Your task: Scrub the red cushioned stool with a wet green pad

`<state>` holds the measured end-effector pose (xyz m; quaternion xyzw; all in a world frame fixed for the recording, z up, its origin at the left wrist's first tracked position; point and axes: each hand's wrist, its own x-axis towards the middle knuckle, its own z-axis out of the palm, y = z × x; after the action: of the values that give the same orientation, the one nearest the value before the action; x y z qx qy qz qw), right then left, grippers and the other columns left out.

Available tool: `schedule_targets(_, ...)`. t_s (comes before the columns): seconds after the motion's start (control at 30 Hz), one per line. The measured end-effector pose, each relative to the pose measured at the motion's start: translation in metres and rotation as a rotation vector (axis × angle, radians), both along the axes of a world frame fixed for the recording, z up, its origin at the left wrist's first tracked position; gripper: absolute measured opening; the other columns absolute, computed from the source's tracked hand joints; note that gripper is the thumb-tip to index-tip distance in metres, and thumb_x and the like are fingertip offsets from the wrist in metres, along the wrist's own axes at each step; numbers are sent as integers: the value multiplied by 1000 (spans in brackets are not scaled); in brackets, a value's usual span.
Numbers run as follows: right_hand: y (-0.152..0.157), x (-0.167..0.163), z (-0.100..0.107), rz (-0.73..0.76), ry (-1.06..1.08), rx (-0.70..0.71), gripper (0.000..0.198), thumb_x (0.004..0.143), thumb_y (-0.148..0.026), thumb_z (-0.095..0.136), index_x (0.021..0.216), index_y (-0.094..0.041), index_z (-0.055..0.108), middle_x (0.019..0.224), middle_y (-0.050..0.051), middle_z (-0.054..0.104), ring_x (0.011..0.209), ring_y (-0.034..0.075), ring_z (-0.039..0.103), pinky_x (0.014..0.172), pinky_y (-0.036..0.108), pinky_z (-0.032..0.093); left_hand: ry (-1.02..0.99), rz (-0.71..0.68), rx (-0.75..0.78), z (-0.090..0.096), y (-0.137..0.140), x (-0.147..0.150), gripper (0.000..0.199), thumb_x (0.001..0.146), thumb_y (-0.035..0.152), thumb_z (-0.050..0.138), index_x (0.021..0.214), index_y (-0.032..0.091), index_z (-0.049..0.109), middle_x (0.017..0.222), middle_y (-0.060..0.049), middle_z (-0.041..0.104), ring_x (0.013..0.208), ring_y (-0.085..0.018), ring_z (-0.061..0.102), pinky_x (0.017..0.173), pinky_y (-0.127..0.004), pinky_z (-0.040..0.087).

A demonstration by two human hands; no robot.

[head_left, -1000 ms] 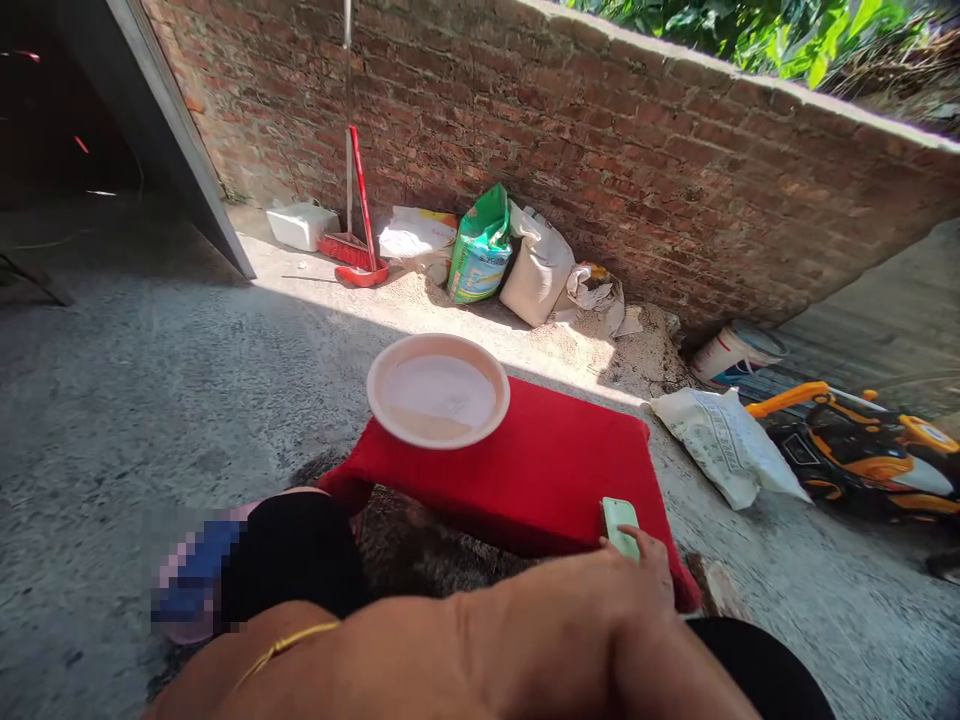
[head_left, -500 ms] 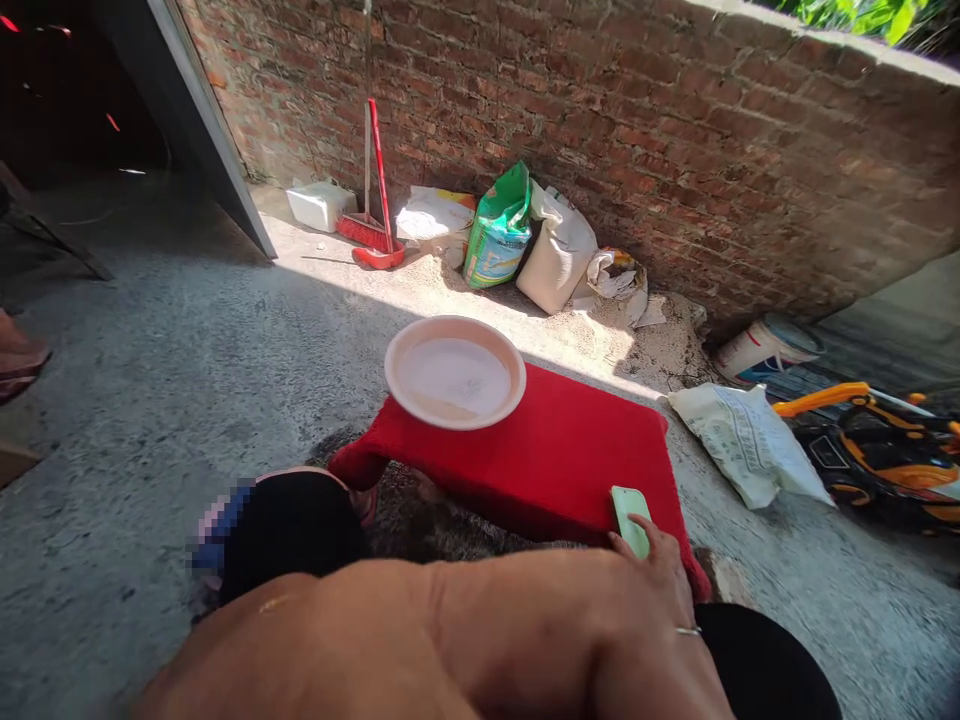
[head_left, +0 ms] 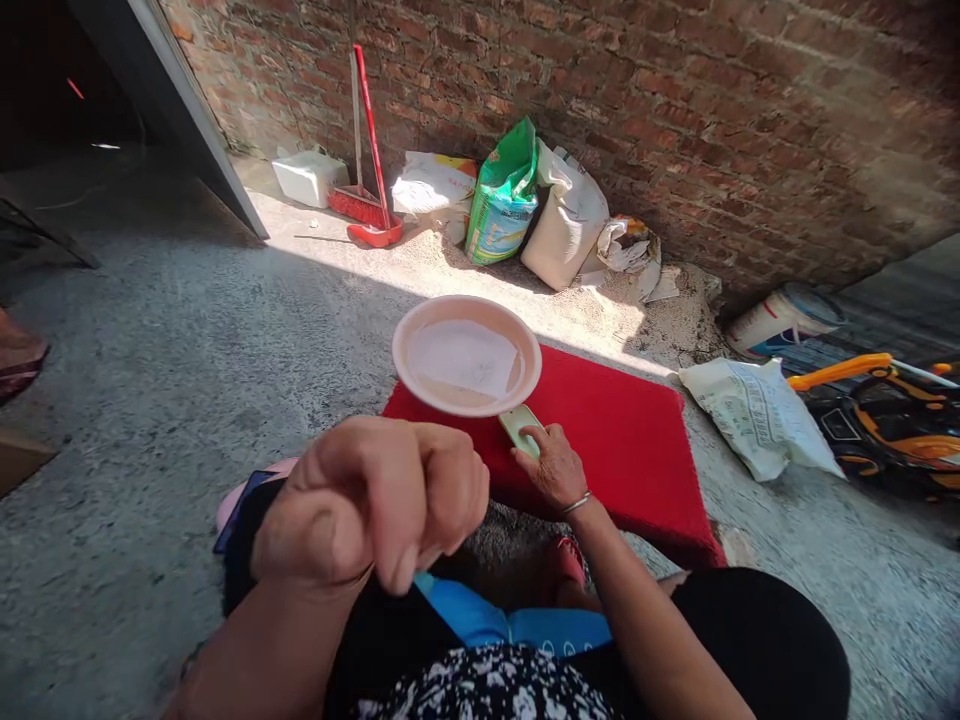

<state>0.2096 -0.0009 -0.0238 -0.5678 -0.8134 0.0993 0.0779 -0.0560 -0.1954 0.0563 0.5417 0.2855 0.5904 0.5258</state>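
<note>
My right hand (head_left: 553, 468), with a silver bangle at the wrist, grips a pale green phone (head_left: 519, 428). The phone is over the left part of a red cloth-covered low table (head_left: 622, 420), close to the basin's near rim. The wide pinkish basin (head_left: 405, 375) rests on the table's far left corner, with a white sheet-like piece (head_left: 465, 352) inside. Close to the camera, my left hand (head_left: 375, 500) is raised over my left knee, its fingers curled in a loose fist with nothing visible in it.
By the brick wall stand a red broom and dustpan (head_left: 375, 232), a white box (head_left: 311, 178), a green sack (head_left: 501, 200) and a pale sack (head_left: 566, 225). To the right are a white bag (head_left: 757, 415), a bucket (head_left: 780, 320) and an orange-black machine (head_left: 892, 420).
My right hand has carried the phone left along the table, from its right end to beside the basin. My left arm no longer stretches across the view; its fist now shows at left.
</note>
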Motion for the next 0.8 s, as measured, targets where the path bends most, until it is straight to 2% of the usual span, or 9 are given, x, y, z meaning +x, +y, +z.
schedule_targets(0.07,8,9,-1,-63,-66,-2,36,86,-43,54,117,-25,59,101,7,50,91,19,52,73,26,40,106,-49,-48,37,72,22,43,86,54,46,60,19,52,53,1,44,51,-11,43,51,-27,38)
schedule_targets(0.13,12,31,4,-263,-138,-28,38,87,-46,52,119,-26,58,102,8,49,91,20,53,72,28,40,356,-96,-107,47,117,45,37,89,42,46,61,18,52,55,2,44,51,-9,40,50,-24,35)
schedule_targets(0.2,12,51,11,-459,-166,-57,41,88,-51,49,121,-27,56,101,7,48,89,20,55,70,28,40,676,-18,-70,26,136,62,23,89,31,46,74,18,58,65,2,52,58,-10,45,55,-23,38)
schedule_targets(0.27,10,55,18,-518,-145,-63,43,88,-54,46,121,-28,55,101,7,48,88,20,57,69,28,40,988,177,43,-12,140,74,16,87,22,47,90,18,62,81,-2,58,74,-13,52,70,-27,45)
schedule_targets(0.33,7,40,20,-459,-106,-57,43,87,-55,47,121,-29,55,102,6,48,88,19,57,69,27,40,1243,269,159,-51,143,83,19,87,19,46,94,19,64,90,-6,60,87,-17,55,81,-32,47)
schedule_targets(0.4,6,12,17,-381,-79,-70,43,87,-54,47,122,-30,54,102,6,49,88,19,57,68,27,41,1387,304,298,-80,148,89,23,88,19,45,102,19,64,103,-9,61,101,-21,56,88,-36,48)
schedule_targets(0.53,13,-14,3,-250,-82,-62,46,87,-52,48,129,-34,50,105,7,50,92,20,56,72,28,42,1463,255,576,-102,162,97,30,89,28,47,114,19,63,126,-13,56,125,-28,46,101,-43,42)
schedule_targets(0.63,14,28,-4,-263,-145,-28,46,87,-51,49,130,-35,50,108,8,50,96,21,56,77,30,42,1477,216,618,-107,169,99,37,89,37,48,121,21,60,132,-15,54,128,-29,44,103,-45,39)
schedule_targets(0.8,-5,175,0,-632,-263,-69,49,90,-49,42,134,-27,48,107,13,52,93,25,58,77,35,43,1500,242,551,-120,177,99,45,88,44,49,129,25,56,139,-13,49,134,-30,38,107,-47,33)
